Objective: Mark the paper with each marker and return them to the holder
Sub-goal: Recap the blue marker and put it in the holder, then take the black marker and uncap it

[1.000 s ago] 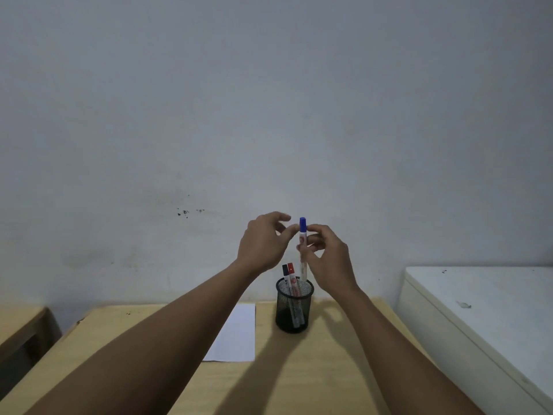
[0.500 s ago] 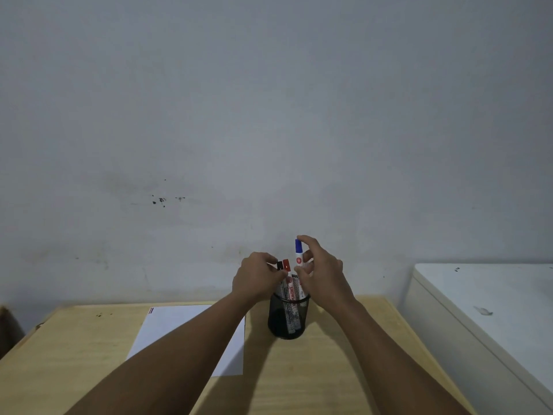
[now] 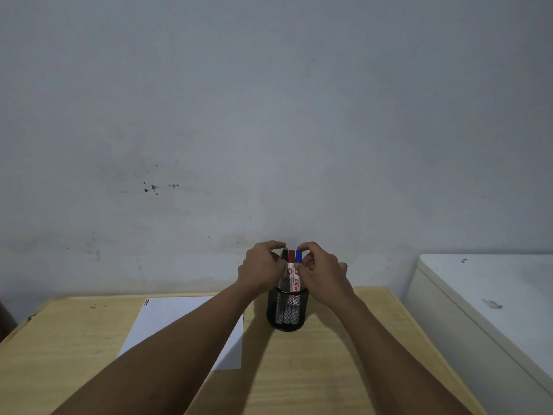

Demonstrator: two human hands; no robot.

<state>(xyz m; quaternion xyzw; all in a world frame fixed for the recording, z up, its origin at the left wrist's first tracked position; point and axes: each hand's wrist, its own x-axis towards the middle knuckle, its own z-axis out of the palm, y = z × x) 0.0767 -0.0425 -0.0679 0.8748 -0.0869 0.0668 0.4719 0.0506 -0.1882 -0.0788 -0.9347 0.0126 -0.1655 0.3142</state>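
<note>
Blue marker (image 3: 298, 256) now stands in the mesh holder (image 3: 288, 310) beside the red marker (image 3: 291, 256) and the black marker (image 3: 284, 254); one second back it was lifted clear above the rim in the right hand. All three caps level, upright, between the two hands.

Right hand (image 3: 321, 269): fingers curled round the upper barrel of the blue marker, thumb and forefinger pinching just under the cap. Whether the grip is firm or already loosening, cannot tell.

Left hand (image 3: 262, 269): fingers bent against the black marker on its side of the bunch, touching it. Looks like steadying rather than lifting; cannot tell if it truly grips.

Paper (image 3: 185, 319): flat on the bench (image 3: 59, 348), below and outward of the left hand, partly under the left forearm. Short red and dark strokes at its far left corner; no blue stroke made out at this size.

Judgement: return of the blue marker is at or near completion. If blue was the last colour, the task is nearly done; only letting go remains.

Surroundings: white cabinet (image 3: 493, 301) well apart, outward of the right hand. Stained wall (image 3: 269, 115) beyond both hands. Nothing blocks the holder; the left forearm alone covers part of the sheet.
</note>
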